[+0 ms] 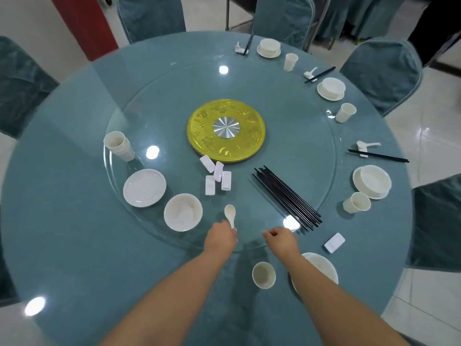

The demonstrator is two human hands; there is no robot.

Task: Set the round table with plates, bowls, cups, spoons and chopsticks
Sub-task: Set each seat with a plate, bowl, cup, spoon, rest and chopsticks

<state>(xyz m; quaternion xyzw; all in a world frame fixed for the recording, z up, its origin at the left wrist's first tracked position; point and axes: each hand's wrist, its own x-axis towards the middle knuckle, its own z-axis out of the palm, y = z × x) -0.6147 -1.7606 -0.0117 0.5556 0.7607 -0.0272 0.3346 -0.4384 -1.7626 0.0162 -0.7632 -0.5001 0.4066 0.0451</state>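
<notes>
Pinched by its handle in the left hand, a white spoon is held with its bowl pointing away from the person, over the near edge of the glass turntable. The right hand is seen just beside it with fingers loosely curled and nothing held.

Left of the spoon, a white bowl and a stack of white plates are set on the turntable, with a stack of cups tipped on its side farther off. Beyond the spoon, a cluster of white chopstick rests is placed, and to the right a bundle of black chopsticks is laid diagonally. A gold disc with a metal hub is fixed at the centre.

Nearest the person, on the blue tablecloth, a single cup is stood between the forearms, a bowl on a plate is partly hidden by the right arm, and a lone rest is laid to its right.

Along the right and far rim three finished settings are arranged; the closest is made up of a bowl on a plate, a cup and chopsticks with a spoon on a rest. Blue-covered chairs are drawn up around the table.
</notes>
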